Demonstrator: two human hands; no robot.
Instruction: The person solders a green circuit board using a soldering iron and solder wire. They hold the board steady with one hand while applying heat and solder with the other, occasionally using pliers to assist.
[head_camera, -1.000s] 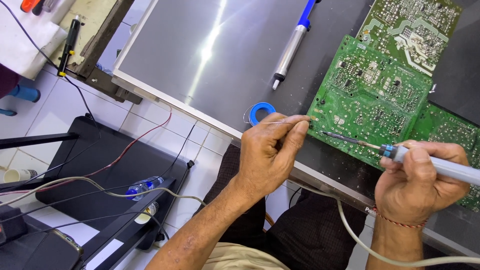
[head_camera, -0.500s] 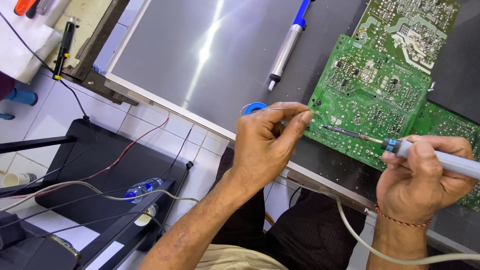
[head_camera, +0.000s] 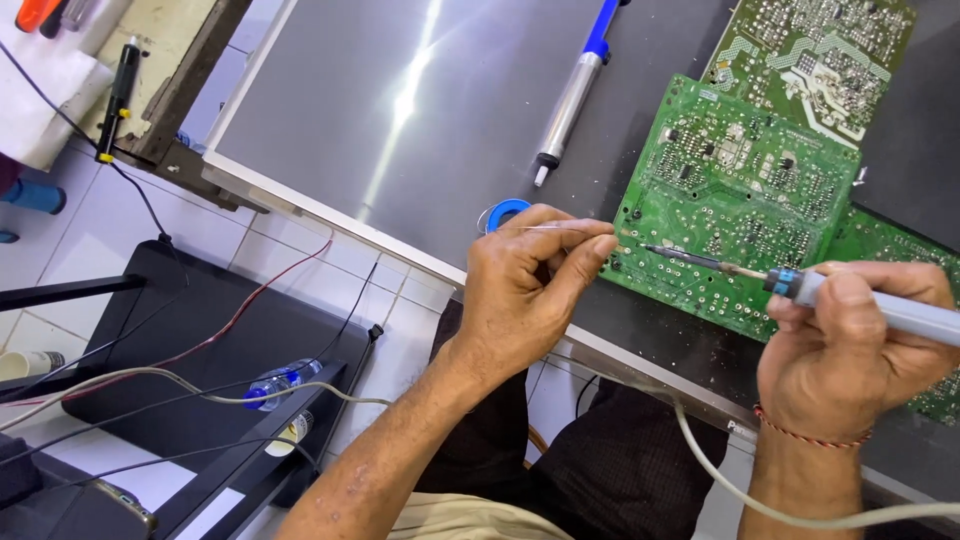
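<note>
My left hand (head_camera: 530, 290) is curled with the thumb and forefinger pressed together on a thin strand of solder wire (head_camera: 560, 229), which runs across the top of my fingers and ends just off my fingertip, right at the near edge of the green circuit board (head_camera: 740, 200). My right hand (head_camera: 850, 345) is wrapped tight around the grey handle of the soldering iron (head_camera: 800, 285), fingers closed on it just behind the blue collar; the dark shaft reaches out leftward from that hand, and its tip sits at the board's edge, very close to the end of the wire, though I cannot tell whether the two touch. The board lies solder side up just ahead of both hands, between them and a second green board (head_camera: 820, 50) farther out. A small blue solder spool (head_camera: 503, 213) peeks out just beyond my left knuckles. Farther ahead of that hand lies a desoldering pump (head_camera: 575, 90), silver with a blue end, resting on the grey panel (head_camera: 400, 120). The iron's pale cord (head_camera: 720, 480) trails back under my right wrist, which wears a red thread bracelet (head_camera: 800, 432).
</note>
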